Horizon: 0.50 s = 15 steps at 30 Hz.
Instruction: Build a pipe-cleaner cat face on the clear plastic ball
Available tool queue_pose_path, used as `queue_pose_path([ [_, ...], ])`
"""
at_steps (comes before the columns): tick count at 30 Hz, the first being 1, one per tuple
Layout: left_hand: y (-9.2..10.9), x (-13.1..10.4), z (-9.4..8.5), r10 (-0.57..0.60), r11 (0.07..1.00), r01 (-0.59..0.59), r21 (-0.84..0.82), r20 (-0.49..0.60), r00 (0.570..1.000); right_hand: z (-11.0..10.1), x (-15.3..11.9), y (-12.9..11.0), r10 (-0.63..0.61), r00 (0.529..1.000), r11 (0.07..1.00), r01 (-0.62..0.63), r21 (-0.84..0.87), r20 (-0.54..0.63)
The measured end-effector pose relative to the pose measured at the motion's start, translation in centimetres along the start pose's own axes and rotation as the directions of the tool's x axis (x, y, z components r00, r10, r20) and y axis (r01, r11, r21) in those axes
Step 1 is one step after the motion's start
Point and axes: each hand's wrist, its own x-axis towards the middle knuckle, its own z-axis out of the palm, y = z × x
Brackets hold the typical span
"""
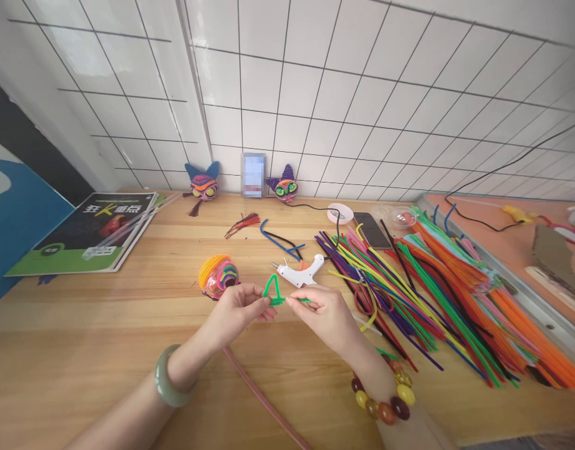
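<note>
A green pipe cleaner (274,287), bent into a small triangle, is held up between both hands over the wooden table. My left hand (243,307) pinches the triangle's lower left corner. With thumb and forefinger, my right hand (322,307) grips the straight end that runs off to the right. Just beyond my left hand sits a round ball (218,275) wrapped in orange and multicoloured strands, partly clear on its side. A white glue gun (302,273) lies behind my right hand, its nozzle pointing left.
Many coloured pipe cleaners (456,300) spread across the right side, with red-handled scissors (362,299) among them. Two eared, wrapped heads (204,182) and a phone (254,176) stand against the tiled wall. Another phone (372,230) lies near a pink dish (340,214). A magazine (88,231) lies left.
</note>
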Motion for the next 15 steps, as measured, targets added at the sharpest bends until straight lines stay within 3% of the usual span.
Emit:
queue_pose_path([
  [15,-0.21,-0.03,0.00,0.010,1.000,-0.011,0.022,0.015,1.000,-0.34,-0.07,-0.22,-0.042,0.999,0.998,0.043,-0.043,0.021],
])
